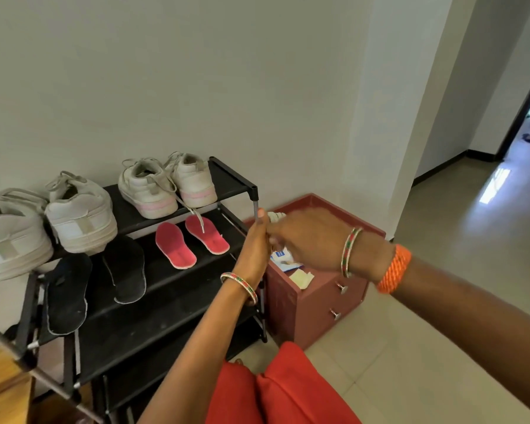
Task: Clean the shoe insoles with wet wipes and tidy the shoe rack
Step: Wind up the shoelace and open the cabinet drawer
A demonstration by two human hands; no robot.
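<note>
My left hand point(254, 249) and my right hand point(306, 240) meet just right of the black shoe rack point(233, 179), and together they grip a crumpled white wet wipe point(276, 216). Only a small part of the wipe shows between my left thumb and my right hand. Two red insoles point(175, 250) point(207, 234) and two black insoles point(66, 293) point(126, 267) lie flat on the rack's second shelf. On the top shelf stand a pair of white sneakers with pink stripes point(149, 188) and a larger white pair point(80, 214). A blue and white wipes pack point(283, 261) lies on the red cabinet, partly hidden by my hands.
A low red cabinet point(315, 304) with two drawer knobs stands right of the rack, against the wall, with a pale scrap point(302, 278) on its top. The rack's lower shelves point(153, 328) are dark. Tiled floor runs right to a hallway. A wooden edge point(0, 384) shows at the bottom left.
</note>
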